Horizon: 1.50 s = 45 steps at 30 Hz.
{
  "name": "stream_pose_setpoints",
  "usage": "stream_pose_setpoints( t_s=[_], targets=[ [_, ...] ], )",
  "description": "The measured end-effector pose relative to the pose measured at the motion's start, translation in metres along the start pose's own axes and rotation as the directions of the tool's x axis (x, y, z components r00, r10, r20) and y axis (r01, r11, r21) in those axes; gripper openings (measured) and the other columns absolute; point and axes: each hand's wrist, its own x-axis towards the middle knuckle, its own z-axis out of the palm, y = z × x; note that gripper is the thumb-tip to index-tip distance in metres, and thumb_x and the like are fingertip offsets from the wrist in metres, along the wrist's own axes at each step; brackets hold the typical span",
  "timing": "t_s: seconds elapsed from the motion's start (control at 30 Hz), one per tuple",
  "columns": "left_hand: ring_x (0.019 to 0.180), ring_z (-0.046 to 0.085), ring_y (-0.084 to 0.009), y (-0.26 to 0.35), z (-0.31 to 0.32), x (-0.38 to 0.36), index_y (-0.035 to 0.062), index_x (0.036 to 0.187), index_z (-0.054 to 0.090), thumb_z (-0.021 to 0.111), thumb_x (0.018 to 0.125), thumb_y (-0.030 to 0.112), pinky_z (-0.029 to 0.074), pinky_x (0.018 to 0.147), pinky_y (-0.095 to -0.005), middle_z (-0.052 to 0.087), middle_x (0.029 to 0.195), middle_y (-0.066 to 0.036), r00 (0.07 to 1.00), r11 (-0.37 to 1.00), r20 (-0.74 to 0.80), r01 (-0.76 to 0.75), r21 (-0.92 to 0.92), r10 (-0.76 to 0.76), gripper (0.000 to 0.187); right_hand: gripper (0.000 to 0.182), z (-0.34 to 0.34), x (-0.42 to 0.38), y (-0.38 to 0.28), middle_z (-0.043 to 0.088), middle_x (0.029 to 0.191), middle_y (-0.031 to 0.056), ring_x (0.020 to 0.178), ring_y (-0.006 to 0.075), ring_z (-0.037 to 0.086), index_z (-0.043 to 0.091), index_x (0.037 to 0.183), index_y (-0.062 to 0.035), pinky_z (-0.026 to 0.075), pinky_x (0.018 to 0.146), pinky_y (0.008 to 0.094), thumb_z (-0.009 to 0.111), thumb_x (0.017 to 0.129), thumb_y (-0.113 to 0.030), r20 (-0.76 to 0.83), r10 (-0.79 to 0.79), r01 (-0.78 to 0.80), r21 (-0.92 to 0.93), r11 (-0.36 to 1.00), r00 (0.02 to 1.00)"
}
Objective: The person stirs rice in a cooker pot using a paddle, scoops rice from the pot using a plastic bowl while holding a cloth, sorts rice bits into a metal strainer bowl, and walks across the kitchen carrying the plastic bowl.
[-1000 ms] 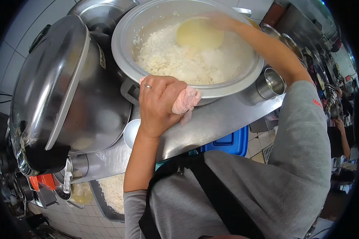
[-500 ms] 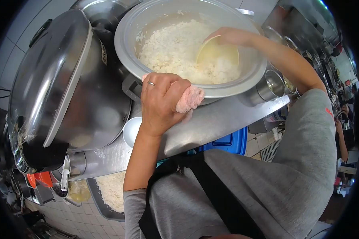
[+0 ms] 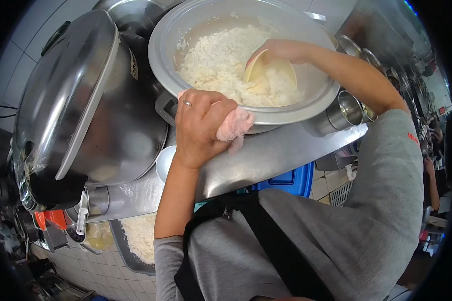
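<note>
Steaming white rice [image 3: 211,57] fills the bottom of a wide grey metal pot [image 3: 161,60]. A pale yellow bowl [image 3: 285,66] is tipped on its side against the rice, its lower edge buried. My right hand [image 3: 281,51] grips that bowl by its upper edge from inside the pot; the fingertips are partly hidden. At the pot's near rim, my left hand [image 3: 202,125] is closed around a folded pink cloth [image 3: 236,124], pressed against the rim. A ring shows on one finger of this hand.
A large rice cooker [image 3: 120,120] with its silver lid [image 3: 70,85] stands to the left. A white bowl [image 3: 164,163] sits on the steel counter [image 3: 246,163]. Metal containers [image 3: 347,110] stand right of the pot. Below are a grey tray [image 3: 120,246] of rice and a blue lid [image 3: 291,183].
My right hand and the yellow bowl have shifted slightly left, and the bowl's opening has turned. My left hand stays at the rim with the cloth. The whole view has shifted a little.
</note>
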Motion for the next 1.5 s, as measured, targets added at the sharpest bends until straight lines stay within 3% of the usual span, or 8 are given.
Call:
stream_pose_setpoints(
  t_s=[0.43,0.83,1.07,1.27,1.33,1.4,1.47,1.5],
  targets=[
    [0.090,0.056,-0.0295,0.015,-0.010,-0.004,0.0089,0.094,0.063,0.080,0.052,0.012,0.043,0.081,-0.0399,0.060,0.091,-0.007,0.996,0.996,0.007,0.088,-0.034,-0.088,0.046,0.032,-0.052,-0.057,-0.001,0.066,0.099,0.0092,0.086,0.0171,0.065,0.061,0.111,0.0009,0.055,0.074,0.0290,0.059,0.087,-0.019,-0.342,0.280,-0.092,0.474,0.875,0.897],
    [0.095,0.060,-0.0304,0.109,-0.116,-0.164,0.0040,0.100,0.062,0.074,0.060,0.006,0.048,0.083,-0.0384,0.062,0.101,-0.010,0.899,0.910,0.146,0.414,0.019,-0.412,0.042,0.044,0.037,-0.097,-0.071,0.051,0.130,0.0172,0.121,0.0273,0.049,0.043,0.130,0.0020,0.043,0.101,0.0433,0.053,0.091,-0.017,-0.688,0.338,0.460,0.699,0.548,0.642],
    [0.092,0.060,-0.0302,0.181,-0.188,-0.312,0.0088,0.096,0.064,0.073,0.068,0.008,0.049,0.079,-0.0379,0.063,0.098,-0.010,0.668,0.646,0.001,0.719,0.258,-0.744,0.030,0.050,0.100,-0.073,-0.111,0.041,0.139,0.0203,0.128,0.0346,0.042,0.036,0.136,0.0042,0.038,0.105,0.0514,0.052,0.092,-0.016,-0.410,-0.040,0.394,0.842,0.369,0.911],
    [0.092,0.059,-0.0304,0.238,-0.216,-0.394,0.0084,0.099,0.061,0.073,0.066,0.009,0.047,0.080,-0.0390,0.061,0.096,-0.009,0.516,0.498,0.002,0.825,0.266,-0.857,0.035,0.049,0.326,-0.001,-0.205,0.051,0.132,0.0182,0.120,0.0296,0.051,0.042,0.134,0.0024,0.041,0.103,0.0438,0.053,0.093,-0.023,-0.332,0.113,0.271,0.889,0.368,0.936],
    [0.091,0.059,-0.0305,0.248,-0.223,-0.398,0.0083,0.098,0.061,0.072,0.066,0.008,0.047,0.079,-0.0391,0.061,0.094,-0.009,0.466,0.441,-0.039,0.858,0.262,-0.884,0.034,0.053,0.393,0.037,-0.211,0.055,0.126,0.0149,0.116,0.0250,0.054,0.044,0.132,0.0033,0.045,0.096,0.0377,0.056,0.092,-0.029,-0.208,-0.116,0.235,0.749,0.620,0.971],
    [0.091,0.059,-0.0306,0.251,-0.226,-0.402,0.0083,0.098,0.061,0.072,0.066,0.008,0.048,0.078,-0.0393,0.061,0.094,-0.009,0.461,0.429,-0.062,0.861,0.272,-0.885,0.033,0.061,0.455,0.052,-0.238,0.058,0.122,0.0157,0.103,0.0254,0.060,0.049,0.129,-0.0004,0.046,0.088,0.0347,0.069,0.081,-0.032,-0.224,-0.285,0.329,0.198,0.923,0.932],
    [0.091,0.059,-0.0306,0.251,-0.227,-0.403,0.0082,0.097,0.061,0.072,0.066,0.007,0.048,0.078,-0.0395,0.061,0.093,-0.009,0.458,0.420,-0.081,0.862,0.282,-0.885,0.033,0.066,0.506,0.070,-0.239,0.059,0.110,0.0204,0.097,0.0358,0.060,0.052,0.127,-0.0069,0.048,0.085,0.0391,0.075,0.071,-0.033,-0.207,-0.667,0.591,-0.329,0.736,0.716],
    [0.090,0.059,-0.0306,0.250,-0.226,-0.403,0.0083,0.097,0.061,0.072,0.067,0.007,0.048,0.077,-0.0394,0.061,0.093,-0.009,0.465,0.429,-0.076,0.859,0.278,-0.882,0.032,0.066,0.509,0.070,-0.241,0.059,0.110,0.0204,0.097,0.0358,0.060,0.052,0.127,-0.0069,0.048,0.085,0.0391,0.075,0.071,-0.033,-0.210,-0.667,0.591,-0.329,0.737,0.715]
  ],
)
